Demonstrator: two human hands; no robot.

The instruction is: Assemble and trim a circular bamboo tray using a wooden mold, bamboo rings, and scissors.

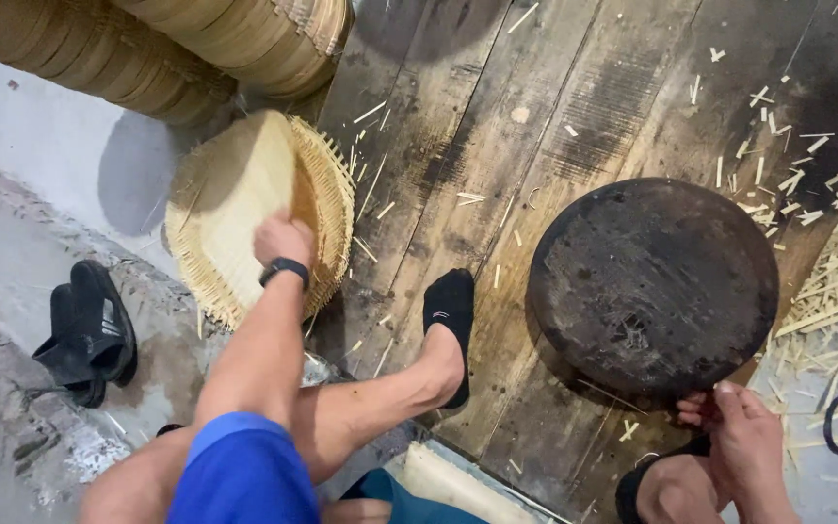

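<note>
The person sits low on a wooden floor (pixel 535 116) made of dark planks. The left hand (pixel 283 240) reaches out to a round woven bamboo tray (pixel 235 194). The tray stands tipped up on its edge, near the grey wall and just past the person's foot. The hand is closed on the tray's rim, with the knuckles facing us. A black band (pixel 284 270) goes around that wrist.

The right hand (pixel 744 427) is low on the other side. It touches the near edge of a big round dark board (pixel 654 283) that lies flat on the planks. The fingers (pixel 700 408) are curled close together at the edge. I cannot tell if they pinch the board or only rest on it.

A foot in a black sock (pixel 450 311) is set down on the floor between the tray and the board. A pair of black sandals (pixel 87 335) sits on the grey ground at the far left. More woven trays (pixel 147 49) are stacked above, in a long roll-like pile. Pale bamboo chips (pixel 807 194) and thin strips are scattered all over the planks, most of them beside the dark board.
</note>
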